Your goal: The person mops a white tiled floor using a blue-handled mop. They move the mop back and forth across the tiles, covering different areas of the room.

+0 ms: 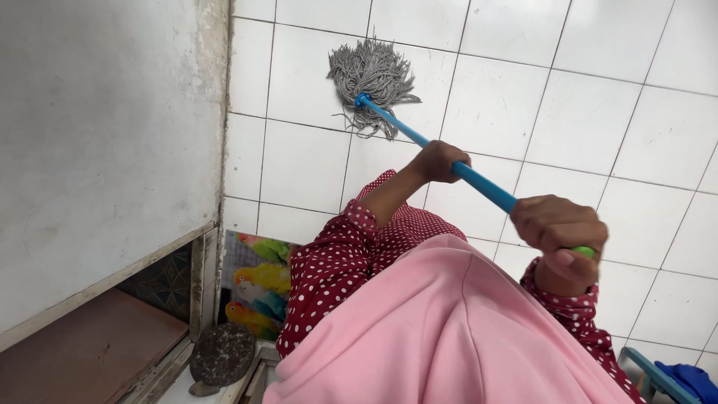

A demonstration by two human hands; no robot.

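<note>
White tiled floor (583, 112) meets a grey wall (105, 135); the left hand (440, 161) grips the blue mop handle (479, 182) midway; the right hand (561, 228) clasps its top; the grey mop head (372, 71) rests on tiles.

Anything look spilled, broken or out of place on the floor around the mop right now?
Nothing stands out. The grey string mop head lies splayed on the white tiled floor, which shows no puddle or debris. The left hand and right hand both grip the blue mop handle, which looks straight.
</note>
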